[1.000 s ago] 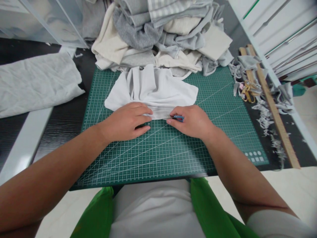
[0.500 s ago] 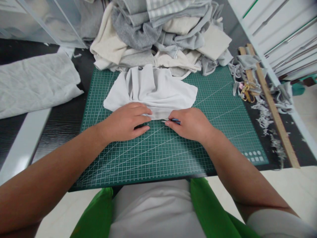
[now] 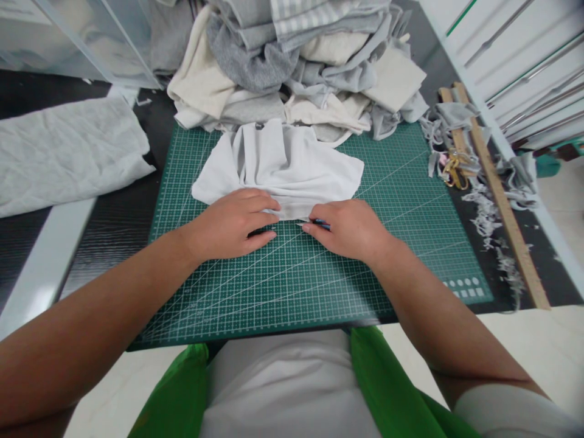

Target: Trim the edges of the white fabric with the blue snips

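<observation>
A piece of white fabric [image 3: 296,158] lies in loose folds on the green cutting mat [image 3: 283,286], its near edge toward me. My left hand [image 3: 239,224] rests on the left part of that edge, fingers stretched out and thumb apart on the mat. At the edge's right part, my right hand [image 3: 349,228] is closed around a small blue-handled tool [image 3: 322,224] with a thin metal tip. The tip points left, close to the fabric's edge. Most of the tool is hidden in the hand, so its exact kind does not show.
A heap of grey and cream cloth [image 3: 292,67] covers the mat's far edge. Grey fabric [image 3: 68,155] lies at the left, below a clear plastic bin [image 3: 104,42]. On the right are gold-handled scissors [image 3: 455,170], a wooden strip [image 3: 506,210] and thread scraps [image 3: 486,213].
My right hand and the tool have shifted very slightly left along the fabric's edge. The left hand and the fabric stay nearly as they were.
</observation>
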`<control>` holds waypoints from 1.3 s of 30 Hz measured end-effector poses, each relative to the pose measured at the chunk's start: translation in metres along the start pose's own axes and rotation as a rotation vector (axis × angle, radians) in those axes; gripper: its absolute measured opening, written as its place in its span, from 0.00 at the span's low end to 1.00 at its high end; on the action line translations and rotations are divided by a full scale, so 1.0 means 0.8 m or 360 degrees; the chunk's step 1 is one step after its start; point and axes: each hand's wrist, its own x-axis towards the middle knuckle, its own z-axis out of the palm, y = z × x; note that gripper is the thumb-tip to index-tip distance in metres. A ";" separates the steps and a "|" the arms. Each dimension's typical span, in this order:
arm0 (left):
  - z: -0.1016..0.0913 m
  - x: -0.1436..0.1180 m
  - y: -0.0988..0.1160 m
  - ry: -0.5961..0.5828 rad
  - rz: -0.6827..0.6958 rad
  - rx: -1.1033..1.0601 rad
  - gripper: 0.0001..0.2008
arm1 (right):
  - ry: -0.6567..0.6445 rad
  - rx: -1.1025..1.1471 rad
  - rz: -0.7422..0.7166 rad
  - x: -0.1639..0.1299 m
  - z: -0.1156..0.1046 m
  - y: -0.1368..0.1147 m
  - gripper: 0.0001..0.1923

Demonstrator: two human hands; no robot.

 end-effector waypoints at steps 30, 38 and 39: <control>0.001 0.000 0.000 0.0019 0.0024 0.0015 0.13 | -0.0008 -0.0152 0.0144 0.006 -0.003 -0.017 0.19; 0.000 0.001 0.000 0.0008 0.0004 0.0006 0.13 | -0.0008 -0.0140 0.0242 0.010 -0.002 -0.019 0.19; 0.000 0.001 -0.001 0.0013 0.0004 0.0001 0.13 | -0.0004 -0.0137 0.0247 0.010 -0.002 -0.019 0.19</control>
